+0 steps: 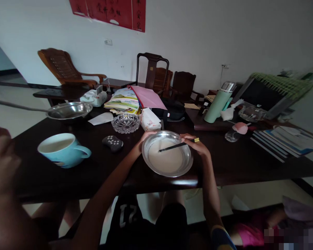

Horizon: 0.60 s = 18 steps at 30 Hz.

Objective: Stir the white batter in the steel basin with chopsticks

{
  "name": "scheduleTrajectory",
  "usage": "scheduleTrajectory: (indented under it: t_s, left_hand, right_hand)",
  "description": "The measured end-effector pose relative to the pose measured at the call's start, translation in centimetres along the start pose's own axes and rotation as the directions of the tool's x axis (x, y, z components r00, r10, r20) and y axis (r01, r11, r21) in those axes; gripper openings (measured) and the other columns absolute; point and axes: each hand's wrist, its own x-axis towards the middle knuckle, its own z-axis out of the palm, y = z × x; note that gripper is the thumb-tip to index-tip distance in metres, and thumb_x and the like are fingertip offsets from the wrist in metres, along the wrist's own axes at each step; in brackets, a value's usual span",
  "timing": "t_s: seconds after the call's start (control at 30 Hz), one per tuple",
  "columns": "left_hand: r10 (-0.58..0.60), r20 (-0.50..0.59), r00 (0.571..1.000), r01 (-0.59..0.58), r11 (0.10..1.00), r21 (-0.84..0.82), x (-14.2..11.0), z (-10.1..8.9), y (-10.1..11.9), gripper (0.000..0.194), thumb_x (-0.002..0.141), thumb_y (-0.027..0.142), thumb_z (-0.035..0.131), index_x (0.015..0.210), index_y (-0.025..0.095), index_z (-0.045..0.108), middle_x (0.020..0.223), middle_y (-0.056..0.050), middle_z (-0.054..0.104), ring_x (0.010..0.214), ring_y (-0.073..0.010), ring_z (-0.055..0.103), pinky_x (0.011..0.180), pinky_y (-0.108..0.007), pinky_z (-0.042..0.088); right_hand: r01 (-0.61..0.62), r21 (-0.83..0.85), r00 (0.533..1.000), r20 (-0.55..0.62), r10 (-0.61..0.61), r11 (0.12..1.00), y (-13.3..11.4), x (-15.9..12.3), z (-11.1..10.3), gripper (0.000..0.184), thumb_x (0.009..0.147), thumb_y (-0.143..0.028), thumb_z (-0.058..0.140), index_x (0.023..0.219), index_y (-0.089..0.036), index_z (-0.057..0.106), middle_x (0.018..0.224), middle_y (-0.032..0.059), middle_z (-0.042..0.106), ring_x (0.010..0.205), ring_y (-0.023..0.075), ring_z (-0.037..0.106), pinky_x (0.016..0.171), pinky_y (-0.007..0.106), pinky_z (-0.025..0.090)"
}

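A round metal bowl (189,160) stands near the front edge of the dark table, holding a pale, milky mixture (165,161). At its upper left rim is my left hand (146,137), the fingers closed against the outside and partly hidden. My right hand (196,144) grips the bowl's right side. Black chopsticks (173,147) with gold-coloured ends lie under its thumb, and their tips dip into the mixture.
A light-blue mug (60,152) and a grey controller-like object (112,143) sit to the left. Behind stand a glass dish (125,123), a tissue pack (150,119) and a green thermos (219,104). Another person's arm (5,173) is at far left; someone else sits lower right.
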Motion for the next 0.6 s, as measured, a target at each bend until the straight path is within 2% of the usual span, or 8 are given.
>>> scheduleTrajectory:
  t_s: [0.1,0.17,0.3,0.37,0.47,0.6]
  left_hand:
    - [-0.029,0.003,1.0,0.029,0.999,-0.018,-0.1,0.5,0.2,0.011,0.077,0.021,0.068,0.078,0.011,0.072,0.069,-0.005,0.07,0.06,-0.0168,0.062,0.065,-0.027,0.049]
    - [-0.03,0.002,1.0,0.03,0.999,-0.028,-0.2,0.6,0.2,0.012,0.078,0.019,0.065,0.078,0.01,0.073,0.069,-0.006,0.07,0.061,-0.017,0.061,0.065,-0.027,0.048]
    - [-0.022,0.0,1.0,0.022,0.999,-0.04,-0.2,0.4,0.1,0.011,0.076,0.018,0.066,0.077,0.01,0.072,0.069,-0.005,0.07,0.062,-0.0169,0.061,0.068,-0.027,0.047]
    - [-0.01,0.005,1.0,0.01,0.999,-0.04,-0.2,0.3,0.0,0.011,0.075,0.019,0.066,0.079,0.011,0.073,0.071,-0.005,0.07,0.064,-0.017,0.061,0.07,-0.028,0.048]
    - [0.03,0.016,0.999,-0.03,0.999,-0.037,-0.5,0.6,0.0,0.01,0.074,0.019,0.068,0.078,0.011,0.074,0.072,-0.004,0.07,0.064,-0.016,0.061,0.07,-0.026,0.048]
    - [0.006,0.018,1.0,-0.006,1.0,-0.025,-1.1,1.2,0.5,0.01,0.073,0.019,0.07,0.077,0.011,0.075,0.073,-0.006,0.071,0.065,-0.0176,0.063,0.07,-0.028,0.049]
  right_hand:
    - [-0.006,-0.001,0.997,-0.078,0.006,1.0,0.2,0.2,0.0,0.049,0.07,-0.074,0.072,0.071,-0.025,0.073,0.099,0.0068,0.074,0.114,0.0304,0.063,0.108,0.045,0.043]
    - [-0.003,0.005,0.996,-0.087,0.003,1.0,0.3,0.1,-0.4,0.049,0.07,-0.074,0.073,0.071,-0.025,0.074,0.1,0.0064,0.074,0.115,0.0302,0.063,0.109,0.045,0.042]
    - [0.024,0.011,0.999,0.048,-0.025,1.0,0.0,-0.2,-0.3,0.045,0.073,-0.069,0.074,0.068,-0.024,0.072,0.105,0.0062,0.074,0.121,0.0303,0.06,0.112,0.045,0.04]
    - [0.042,0.014,0.996,0.075,-0.042,0.999,0.0,-0.1,0.2,0.044,0.074,-0.067,0.074,0.069,-0.024,0.072,0.106,0.0064,0.074,0.121,0.0302,0.06,0.112,0.046,0.04]
    - [0.037,0.014,0.999,0.007,-0.037,0.999,0.3,0.3,0.5,0.04,0.074,-0.065,0.075,0.072,-0.025,0.073,0.102,0.0052,0.074,0.116,0.0295,0.062,0.112,0.047,0.04]
    - [0.0,0.04,0.993,-0.116,0.004,0.999,0.9,0.3,-1.3,0.036,0.074,-0.06,0.075,0.066,-0.025,0.072,0.098,0.0043,0.075,0.118,0.0307,0.061,0.114,0.048,0.038]
